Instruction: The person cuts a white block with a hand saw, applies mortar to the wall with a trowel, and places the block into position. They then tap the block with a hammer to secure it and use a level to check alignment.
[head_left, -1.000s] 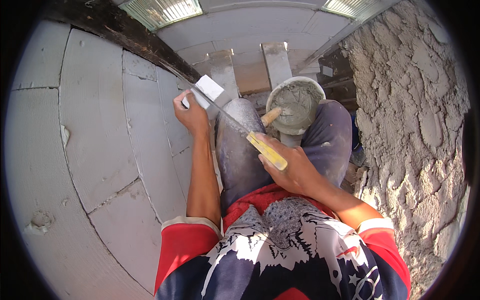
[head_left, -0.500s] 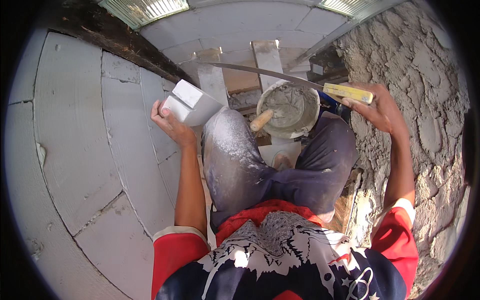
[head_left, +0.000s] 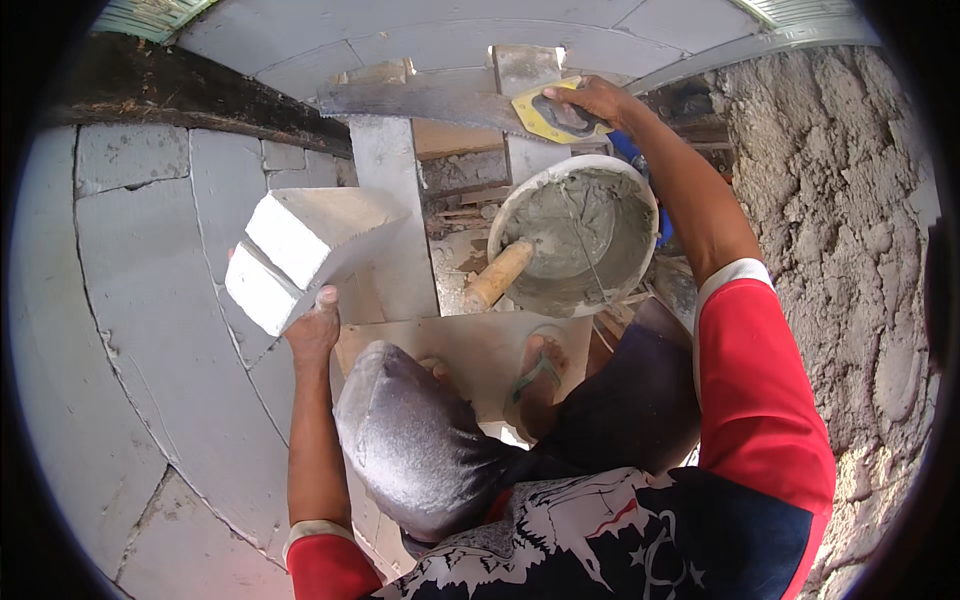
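Note:
My left hand (head_left: 315, 322) grips a pale lightweight block (head_left: 290, 245) from below, its fingers partly hidden behind it. A groove runs across the block's near end face, splitting that face into two white parts. Out ahead to the right, my right hand (head_left: 592, 98) is wrapped round the yellow handle (head_left: 545, 112) of a hand saw. The saw's long dull blade (head_left: 430, 104) points left, beyond the block and apart from it. Below the saw stands a round bucket (head_left: 502, 225) of wet grey mortar (head_left: 590, 235). A tool with a wooden handle (head_left: 500, 272) leans in it.
Smooth grey block wall (head_left: 150, 290) rises close on my left, with a dark wooden beam (head_left: 190, 95) along it. Rough mortar-covered wall (head_left: 830, 250) stands on the right. Upright boards (head_left: 385, 190) are ahead; my sandalled feet (head_left: 540, 375) rest on a board (head_left: 470, 345).
My right hand has carried the saw forward and left over the far side of the bucket. My left hand has moved the block lower and left, off my knee. The view has shifted.

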